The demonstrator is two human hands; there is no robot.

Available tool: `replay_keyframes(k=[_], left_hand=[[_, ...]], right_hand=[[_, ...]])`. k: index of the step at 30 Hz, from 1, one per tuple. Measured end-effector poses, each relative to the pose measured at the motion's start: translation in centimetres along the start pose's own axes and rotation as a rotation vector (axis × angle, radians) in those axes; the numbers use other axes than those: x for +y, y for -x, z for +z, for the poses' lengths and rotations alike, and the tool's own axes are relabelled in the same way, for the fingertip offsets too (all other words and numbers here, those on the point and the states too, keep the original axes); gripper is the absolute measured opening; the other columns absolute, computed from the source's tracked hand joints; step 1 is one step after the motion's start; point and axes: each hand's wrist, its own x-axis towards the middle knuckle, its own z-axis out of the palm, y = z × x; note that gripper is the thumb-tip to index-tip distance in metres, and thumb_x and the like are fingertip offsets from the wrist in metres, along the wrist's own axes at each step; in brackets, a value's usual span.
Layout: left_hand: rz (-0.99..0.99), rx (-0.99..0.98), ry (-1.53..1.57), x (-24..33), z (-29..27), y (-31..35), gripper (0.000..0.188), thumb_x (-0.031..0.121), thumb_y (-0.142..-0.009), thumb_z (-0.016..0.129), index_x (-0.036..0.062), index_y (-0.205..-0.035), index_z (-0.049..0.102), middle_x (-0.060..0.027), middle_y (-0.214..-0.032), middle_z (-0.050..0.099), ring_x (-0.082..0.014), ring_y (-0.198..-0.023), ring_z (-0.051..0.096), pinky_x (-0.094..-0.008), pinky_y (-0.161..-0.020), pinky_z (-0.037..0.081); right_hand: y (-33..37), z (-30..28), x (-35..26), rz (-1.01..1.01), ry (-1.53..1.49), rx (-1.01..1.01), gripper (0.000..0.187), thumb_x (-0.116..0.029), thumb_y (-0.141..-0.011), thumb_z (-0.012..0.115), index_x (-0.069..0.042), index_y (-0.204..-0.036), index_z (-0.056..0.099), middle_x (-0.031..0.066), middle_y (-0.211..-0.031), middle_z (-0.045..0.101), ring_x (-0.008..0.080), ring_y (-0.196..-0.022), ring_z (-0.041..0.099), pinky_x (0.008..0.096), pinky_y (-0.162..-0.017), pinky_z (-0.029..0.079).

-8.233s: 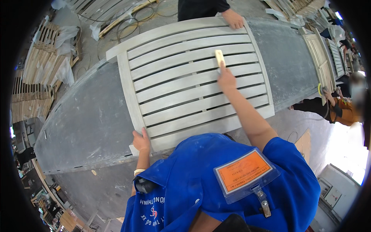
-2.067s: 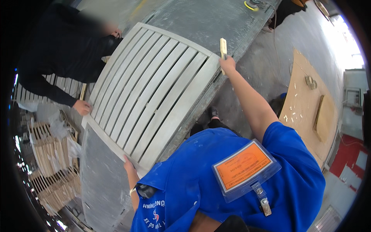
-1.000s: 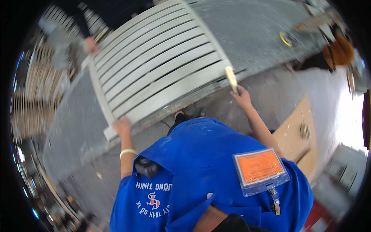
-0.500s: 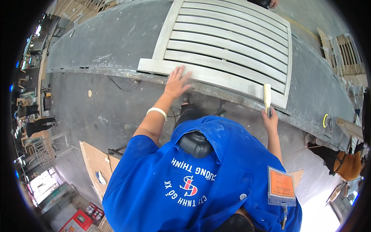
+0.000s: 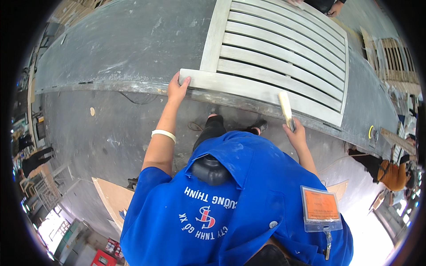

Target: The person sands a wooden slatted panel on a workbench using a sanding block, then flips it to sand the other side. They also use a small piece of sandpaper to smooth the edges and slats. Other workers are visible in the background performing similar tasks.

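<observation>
A whitewashed slatted wooden panel (image 5: 262,84) lies on the grey workbench, its long front rail along the near edge. My left hand (image 5: 177,88) grips the rail's left end, thumb on top and fingers around the end. In my right hand (image 5: 296,134) is a brush (image 5: 285,105) with a pale body, held by its darker end. The brush's tip points away from me, over or against the front rail; I cannot tell whether it touches.
The grey workbench (image 5: 146,44) runs across the view. Another person's hand (image 5: 335,9) shows at the panel's far edge. A yellow ring-shaped item (image 5: 371,131) sits at the bench's right. Stacked wooden frames (image 5: 395,62) stand far right; a brown board (image 5: 106,193) lies behind me at left.
My left hand has gone from lying open on the front rail to gripping its left end. My right hand and the brush moved left. The panel appears farther right as the view shifted.
</observation>
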Motion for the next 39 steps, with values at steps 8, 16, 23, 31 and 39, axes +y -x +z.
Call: replay_keyframes(k=[8,16,23,31,39], left_hand=[[-0.053,-0.09,0.244,-1.5,1.0,-1.8,0.061,0.021,-0.084,0.065,-0.0027,-0.134,0.039,-0.0213,-0.123,0.055,-0.0283,-0.114,0.054,-0.0349,-0.096,0.041],[-0.032,0.014,0.114,1.7,-0.4,2.9,0.065,0.023,-0.079,0.07,-0.0054,-0.13,0.042,-0.0237,-0.126,0.051,-0.0316,-0.12,0.048,-0.037,-0.102,0.036],[0.364,0.064,-0.094,7.7,2.0,3.3,0.071,0.023,-0.08,0.067,-0.0063,-0.135,0.033,-0.0312,-0.138,0.034,-0.0415,-0.13,0.033,-0.0426,-0.108,0.028],[-0.086,0.011,-0.22,13.6,7.9,-6.1,0.083,0.038,-0.079,0.066,-0.0028,-0.14,0.027,-0.0244,-0.138,0.038,-0.0387,-0.127,0.037,-0.0446,-0.104,0.033],[0.031,0.0,-0.121,15.5,8.6,-17.7,0.08,0.036,-0.079,0.066,-0.0047,-0.138,0.031,-0.0257,-0.134,0.042,-0.0374,-0.125,0.041,-0.0403,-0.105,0.034]], right_hand=[[-0.6,4.1,-8.6,-0.095,0.02,-0.084,0.044,-0.022,-0.077,0.07,-0.001,-0.114,0.058,0.0226,-0.096,0.065,0.0358,-0.091,0.063,0.0368,-0.079,0.048],[0.3,2.2,-8.7,-0.038,0.073,-0.111,0.046,-0.022,-0.077,0.07,0.0,-0.115,0.057,0.0235,-0.099,0.065,0.0351,-0.094,0.063,0.0373,-0.081,0.048],[-1.1,1.0,-9.4,-0.161,0.013,-0.143,0.048,-0.025,-0.078,0.069,0.0,-0.117,0.057,0.0223,-0.1,0.065,0.034,-0.094,0.063,0.0381,-0.082,0.047],[-0.4,1.0,-7.0,-0.199,-0.006,-0.078,0.044,-0.025,-0.078,0.069,-0.002,-0.113,0.058,0.0227,-0.098,0.064,0.0363,-0.093,0.063,0.0393,-0.08,0.048],[2.1,2.6,-6.9,0.041,-0.093,0.011,0.039,-0.02,-0.077,0.069,0.0,-0.109,0.059,0.0208,-0.091,0.066,0.0325,-0.088,0.064,0.037,-0.077,0.048]])
